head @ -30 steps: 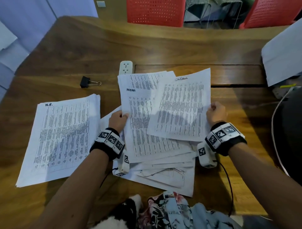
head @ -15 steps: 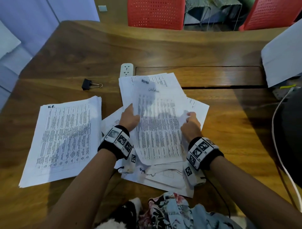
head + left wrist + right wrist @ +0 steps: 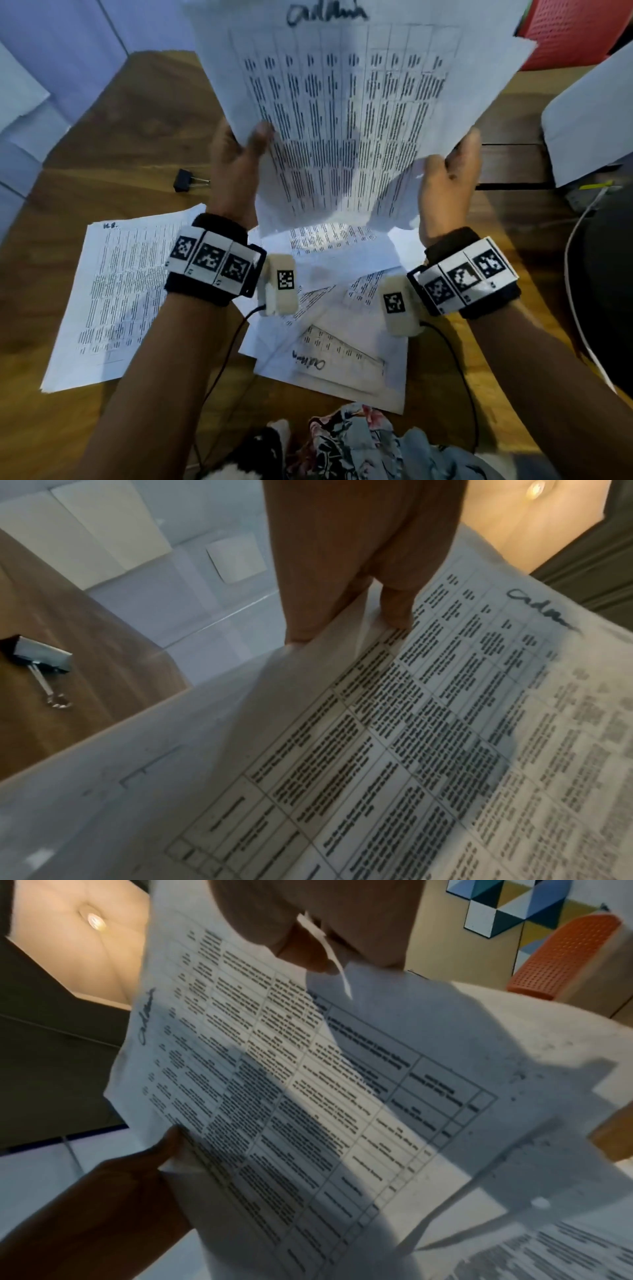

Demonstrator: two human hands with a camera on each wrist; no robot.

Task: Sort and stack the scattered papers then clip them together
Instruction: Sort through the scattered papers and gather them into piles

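The wooden table (image 3: pixel 113 144) stretched under everything, with red chairs (image 3: pixel 575 37) behind its far edge. Above it a sheaf of printed sheets (image 3: pixel 356 113) was held up off the table, tilted toward the person, tables of text facing them and a handwritten name across the top. On the table to the left lay a squared-off stack of papers (image 3: pixel 113 301), and between the forearms a loose heap of papers (image 3: pixel 342 329) fanned at odd angles. The left hand (image 3: pixel 233 164) gripped the sheaf's left edge, thumb pressed on the front, fingers (image 3: pixel 394 607) curled behind. The right hand (image 3: pixel 445 185) held the lower right edge the same way, pinching it between thumb and fingers. A black binder clip (image 3: pixel 186 180) lay on the bare wood, just left of the left hand and apart from every paper.
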